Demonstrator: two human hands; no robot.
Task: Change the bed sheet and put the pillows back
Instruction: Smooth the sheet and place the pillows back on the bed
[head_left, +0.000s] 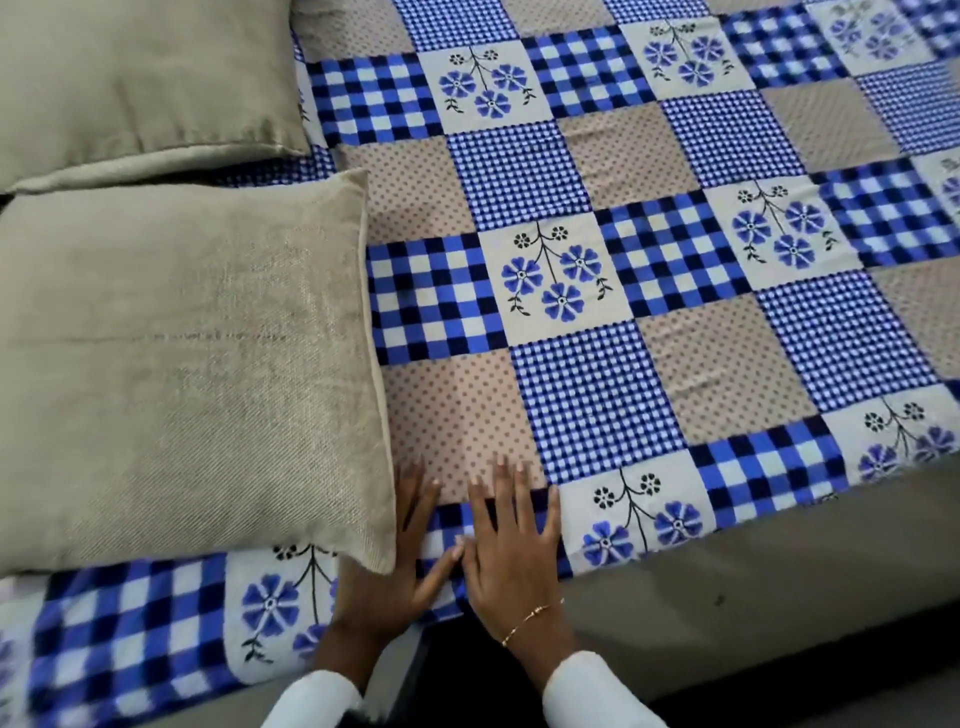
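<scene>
A patchwork bed sheet (649, 270) in blue check, dotted beige & flower squares is spread flat over the mattress (779, 571), its pattern rows seen running diagonally from lower left to upper right; its near edge lies along the mattress side, w/ a grey strip of mattress left bare at lower right. Two beige pillows are laid at the left end of the bed. The near pillow (182, 364) is set w/ its long axis running toward the left edge of view, its right side edge pointing roughly away from the person; its lower right corner is touched by the left hand (400, 561). The far pillow (140, 83) is placed just behind it, slightly overlapped. Both hands are pressed flat on the sheet near its front edge, just right of the near pillow, fingers straight & spread, nothing gripped. The right hand (511, 551) is laid beside the left, thumbs nearly touching. A thin bracelet (530, 618) is worn on the right wrist; white sleeves (587, 691) are seen at both forearms.
</scene>
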